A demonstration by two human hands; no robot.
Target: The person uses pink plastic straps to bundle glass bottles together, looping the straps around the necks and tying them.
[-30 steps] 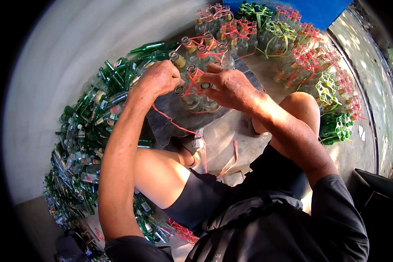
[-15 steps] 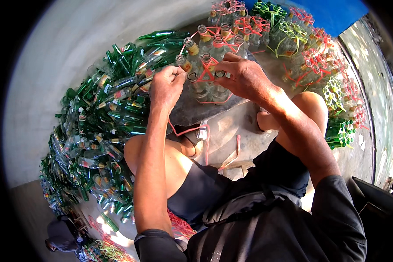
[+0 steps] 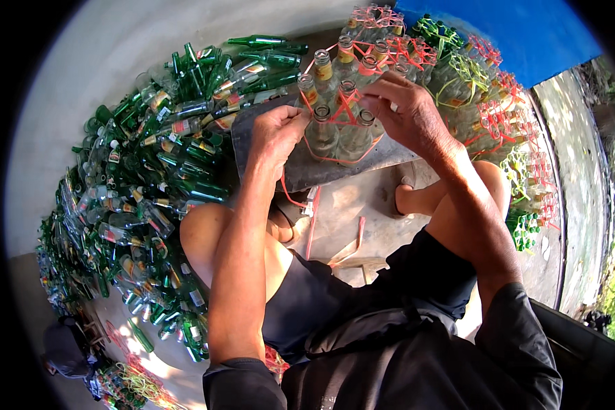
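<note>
Clear glass bottles (image 3: pixel 326 140) stand upright in a cluster on a dark board (image 3: pixel 253 147) before me. Red plastic strap (image 3: pixel 348 102) runs round and crosses between their necks, and another band circles them low down. To the left of the front bottles, my left hand (image 3: pixel 277 133) pinches the red strap, whose loose tail hangs below it. My right hand (image 3: pixel 406 113) is at the right side of the cluster, its fingers curled beside the front right bottle's neck. What lies between those fingertips is hidden.
A large heap of green and clear bottles (image 3: pixel 178 150) lies to my left. Strapped bottle bundles (image 3: pixel 461 75) stand at far right beside a blue panel (image 3: pixel 492 34). Loose strap pieces (image 3: pixel 352 249) lie between my feet. A person in a dark cap (image 3: pixel 68 345) is at lower left.
My right hand has lifted off the front right bottle's neck, moving slightly right. My left hand keeps its pinch on the strap. The whole view has shifted a little.
</note>
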